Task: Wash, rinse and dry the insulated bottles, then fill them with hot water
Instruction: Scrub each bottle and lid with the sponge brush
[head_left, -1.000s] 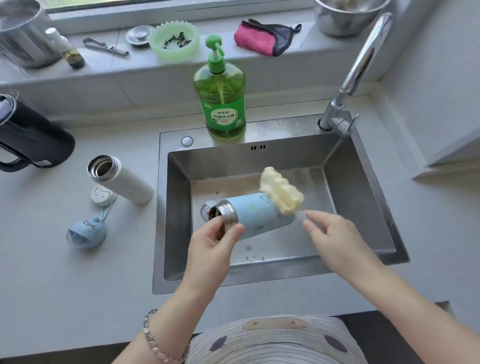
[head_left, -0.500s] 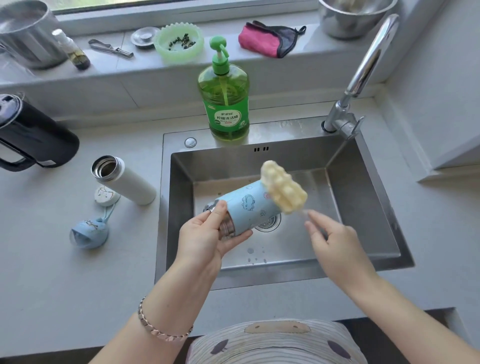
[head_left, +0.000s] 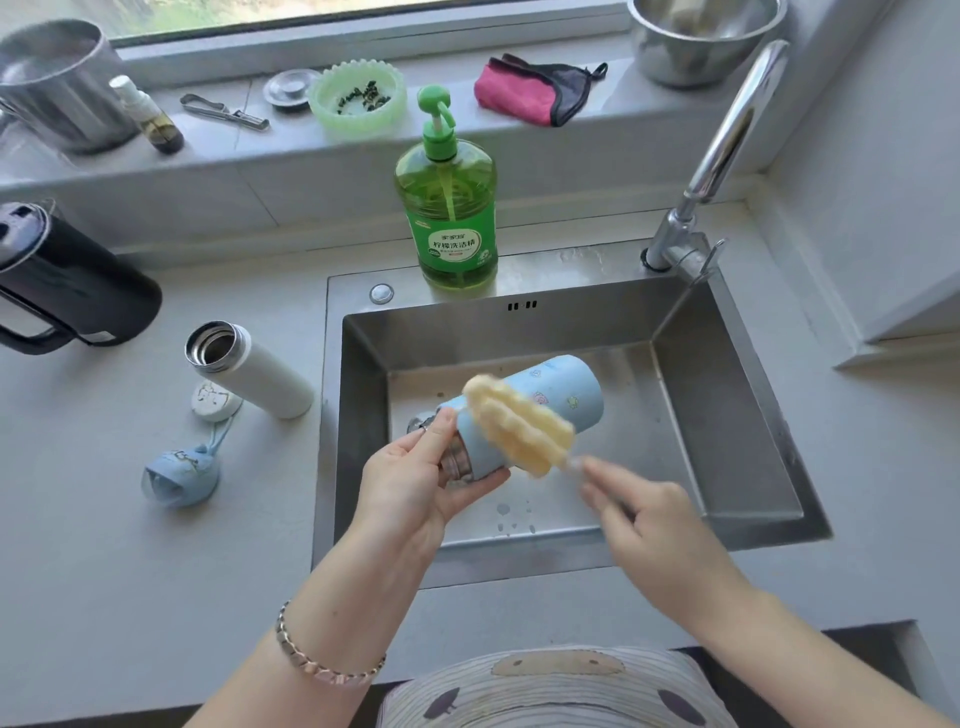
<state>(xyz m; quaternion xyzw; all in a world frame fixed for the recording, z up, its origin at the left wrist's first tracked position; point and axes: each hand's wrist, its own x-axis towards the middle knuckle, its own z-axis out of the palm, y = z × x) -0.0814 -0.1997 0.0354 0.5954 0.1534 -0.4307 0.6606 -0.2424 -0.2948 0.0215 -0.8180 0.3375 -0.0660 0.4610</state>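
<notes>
Grip: your left hand (head_left: 415, 483) fingers (head_left: 485, 482) curl round blue bottle (head_left: 561, 395) neck, base toward 1 o'clock over sink (head_left: 727, 415) for drips; right hand (head_left: 649, 519) pinches sponge brush (head_left: 519, 423) handle, scrubbing outside.

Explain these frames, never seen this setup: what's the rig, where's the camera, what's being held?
No robot here: a person works with bare hands. Every picture comes from one wide-angle camera worn on the head, looking down. The left hand grips a blue bottle by its open end over the sink. The right hand, blurred, holds a sponge brush whose yellow head lies against the bottle's outside. On the counter, left of the sink: an open white bottle, a white lid, a blue lid and a black jug. Green soap stands behind the sink; the tap is at its back right.
</notes>
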